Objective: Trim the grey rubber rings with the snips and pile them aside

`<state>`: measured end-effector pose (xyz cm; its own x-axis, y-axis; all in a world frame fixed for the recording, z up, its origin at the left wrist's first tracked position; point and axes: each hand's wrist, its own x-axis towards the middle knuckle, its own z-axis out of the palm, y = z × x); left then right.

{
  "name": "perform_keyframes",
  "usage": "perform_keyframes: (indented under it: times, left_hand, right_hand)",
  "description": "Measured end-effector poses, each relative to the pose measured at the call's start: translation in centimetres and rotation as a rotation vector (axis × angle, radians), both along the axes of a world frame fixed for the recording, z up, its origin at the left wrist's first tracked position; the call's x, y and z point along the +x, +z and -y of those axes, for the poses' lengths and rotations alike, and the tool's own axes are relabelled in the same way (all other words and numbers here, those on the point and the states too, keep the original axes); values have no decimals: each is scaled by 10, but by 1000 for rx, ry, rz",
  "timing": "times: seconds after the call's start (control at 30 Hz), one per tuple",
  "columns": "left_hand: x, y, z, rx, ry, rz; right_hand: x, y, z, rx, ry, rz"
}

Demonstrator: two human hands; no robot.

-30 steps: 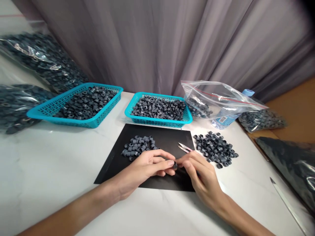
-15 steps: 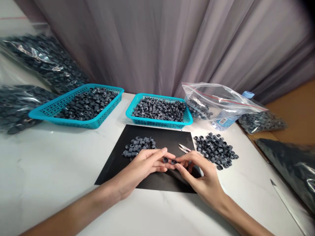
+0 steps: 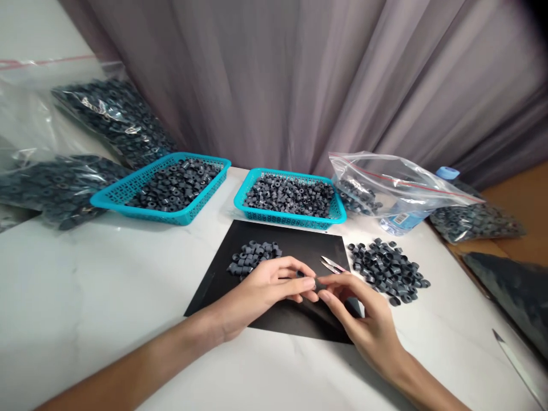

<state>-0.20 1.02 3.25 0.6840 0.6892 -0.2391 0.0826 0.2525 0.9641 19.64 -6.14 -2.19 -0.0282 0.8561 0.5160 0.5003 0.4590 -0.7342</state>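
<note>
My left hand (image 3: 280,285) is closed over the black mat (image 3: 295,319), its thumb lying across small dark grey plastic rings, one ring (image 3: 300,274) showing behind the thumb. Fingertips of my right hand (image 3: 359,308) are curled in a pinch right beside the left thumb tip. What sits between them is mostly hidden and too dark to make out. On the mat past my left hand lies a cluster of grey rings (image 3: 252,257). Small metal snips (image 3: 331,264) lie just beyond my right hand. To the right of the mat is a loose pile of rings (image 3: 387,268).
Two turquoise baskets (image 3: 188,217) (image 3: 295,219) full of small grey parts stand behind the mat. Clear bags (image 3: 115,114) of parts are at the left. Behind the pile are another zip bag (image 3: 385,171) and a water bottle (image 3: 400,220). A pointed blade (image 3: 514,357) lies at the right.
The view has swung left, so the scene sits further right. My left thumb has come down over the rings, which showed openly between the fingers before. The right fingertips remain close by.
</note>
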Motion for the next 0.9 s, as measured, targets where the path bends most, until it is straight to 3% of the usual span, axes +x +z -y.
perform_keyframes:
  times: [0.33,0.6,0.9]
  left_hand:
    - [6,-9,0,90,17,-5]
    - [3,-12,-2,1,-58,6]
    - [5,-10,-2,-1,-21,11]
  right_hand:
    - [0,3,-1,25,-9,1]
    - [0,0,1,32,-3,-32]
    - [0,3,1,-31,35,-96]
